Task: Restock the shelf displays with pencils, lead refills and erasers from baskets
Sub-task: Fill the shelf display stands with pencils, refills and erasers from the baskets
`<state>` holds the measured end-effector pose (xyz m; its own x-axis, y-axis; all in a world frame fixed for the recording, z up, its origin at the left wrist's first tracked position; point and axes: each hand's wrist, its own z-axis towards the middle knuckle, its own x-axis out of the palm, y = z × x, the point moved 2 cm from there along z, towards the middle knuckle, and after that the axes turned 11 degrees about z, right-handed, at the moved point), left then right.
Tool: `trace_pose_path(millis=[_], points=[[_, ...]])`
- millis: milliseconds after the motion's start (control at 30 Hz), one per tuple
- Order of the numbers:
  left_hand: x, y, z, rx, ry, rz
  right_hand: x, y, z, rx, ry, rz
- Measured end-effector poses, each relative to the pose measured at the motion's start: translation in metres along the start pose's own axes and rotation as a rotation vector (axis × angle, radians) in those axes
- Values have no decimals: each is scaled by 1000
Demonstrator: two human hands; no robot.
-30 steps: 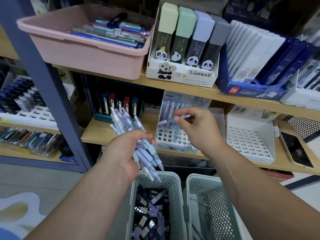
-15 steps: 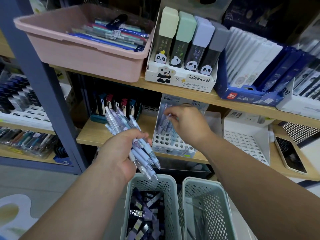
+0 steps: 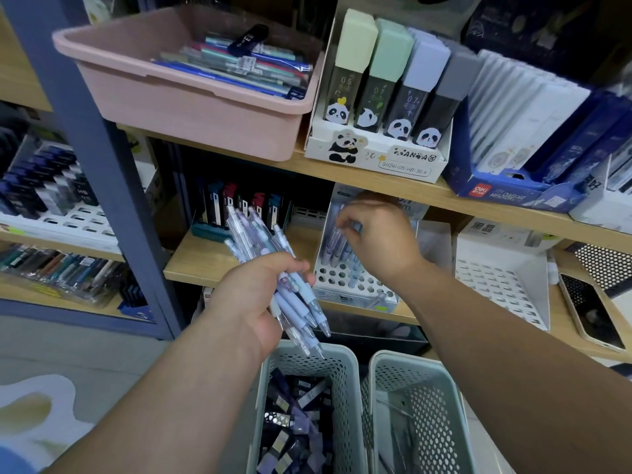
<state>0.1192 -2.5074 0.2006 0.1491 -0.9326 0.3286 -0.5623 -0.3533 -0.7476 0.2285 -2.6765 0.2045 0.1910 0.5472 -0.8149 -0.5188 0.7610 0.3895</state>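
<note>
The person's left hand (image 3: 253, 302) is wrapped round a bunch of pale purple plastic pencils (image 3: 254, 234). It holds them near the middle, tips pointing down over a green plastic basket with holes (image 3: 345, 364). The right hand (image 3: 383, 234) looks to be pinching a single pale purple pencil (image 3: 354, 229) near its top, though it is blurry there. That pencil hangs just above the white plastic stand with round holes (image 3: 333, 278) on the wooden shelf (image 3: 201, 265).

These pencils are probably light and stiff. They look smooth and round, so they could slide past each other and slip out. The bunch likely needs a firm squeeze round the middle. One pencil is best held up high with fingertips, so its thin tip can be steered into a hole. The tips look thin and might snap if bumped hard.
</note>
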Motion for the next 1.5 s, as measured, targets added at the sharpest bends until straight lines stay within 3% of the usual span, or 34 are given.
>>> trace_pose_path(millis=[233, 600, 833, 1333, 1400, 1500], points=[[0, 2, 0, 7, 14, -2, -5, 2, 3, 53, 42, 17], [1, 2, 1, 11, 13, -6, -2, -13, 10, 411, 68, 351], [3, 3, 4, 6, 8, -4, -3, -12, 6, 356, 103, 298], [11, 2, 7, 5, 16, 8, -2, -1, 4, 231, -4, 44], [14, 2, 5, 21, 63, 38, -8, 10, -5, 191, -68, 141], [17, 4, 2, 20, 160, 91, -16, 28, -26, 370, -42, 618]])
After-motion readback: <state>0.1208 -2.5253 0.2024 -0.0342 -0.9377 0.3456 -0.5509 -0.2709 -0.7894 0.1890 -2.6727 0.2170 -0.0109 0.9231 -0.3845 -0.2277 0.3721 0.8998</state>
